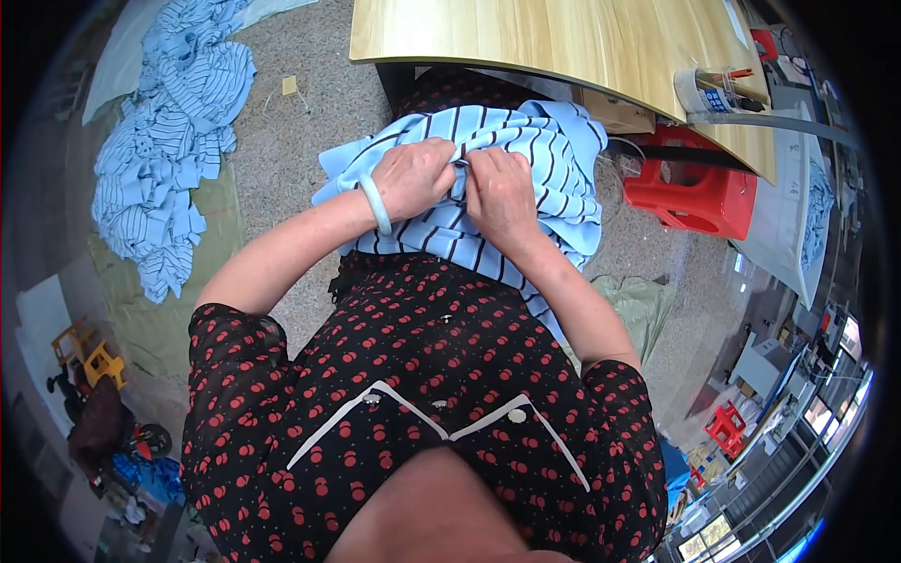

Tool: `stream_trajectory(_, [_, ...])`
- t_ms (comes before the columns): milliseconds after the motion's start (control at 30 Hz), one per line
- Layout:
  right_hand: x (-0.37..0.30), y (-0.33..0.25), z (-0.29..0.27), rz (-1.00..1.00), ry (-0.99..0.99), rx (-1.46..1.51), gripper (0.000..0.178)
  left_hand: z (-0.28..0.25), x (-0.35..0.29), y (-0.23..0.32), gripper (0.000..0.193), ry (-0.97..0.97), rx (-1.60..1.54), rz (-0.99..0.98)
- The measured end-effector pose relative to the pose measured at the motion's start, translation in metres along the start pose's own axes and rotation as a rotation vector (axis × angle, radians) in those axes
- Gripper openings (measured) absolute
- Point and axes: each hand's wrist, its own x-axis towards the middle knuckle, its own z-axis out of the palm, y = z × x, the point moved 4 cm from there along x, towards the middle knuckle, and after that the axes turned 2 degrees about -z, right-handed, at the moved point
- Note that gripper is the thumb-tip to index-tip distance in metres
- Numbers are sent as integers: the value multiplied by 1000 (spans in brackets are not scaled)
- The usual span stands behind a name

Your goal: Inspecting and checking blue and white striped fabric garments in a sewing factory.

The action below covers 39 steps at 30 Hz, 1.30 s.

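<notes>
A light blue garment with dark stripes (563, 178) lies bunched across my lap. My left hand (415, 176), with a pale bangle at its wrist, is closed on a fold of the cloth. Close beside it, my right hand (503, 192) pinches the same striped cloth, its fingertips nearly meeting those of the left. Between the two hands the fabric is drawn up into a small gather. Whether something small sits in the fingertips cannot be made out. Part of the garment hangs down past my right forearm.
A wooden table (535, 38) stands ahead, a cup of pens (704, 92) at its right corner. Below it is a red plastic stool (690, 192). A long heap of striped blue garments (174, 141) lies on the left over green cloth (141, 319). More green cloth (633, 305) lies at right.
</notes>
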Motion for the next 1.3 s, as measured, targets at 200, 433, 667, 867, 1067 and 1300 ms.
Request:
stream_trajectory(200, [4,5,-5,33,2,173,8,-4,-3,-3,13,-18,-56,48])
stream_trajectory(433, [9,13,-5,254,-130,565,11,-11,1,-5,14,-39,-165,148])
stream_trajectory(667, [6,20,-31,-131,-291,134,13,-20,7,-11,15,-238,-211,74])
stream_trajectory(867, [-1,25,-34,-100,-338,137,10,-16,32,-11,28,-395,-327,-149])
stream_trajectory(1067, [0,22,-40,-91,-296,127,11,11,65,-4,42,-493,-241,104])
stream_trajectory(1300, [-2,30,-42,41,-305,169,10,33,61,-4,28,-608,-380,-99])
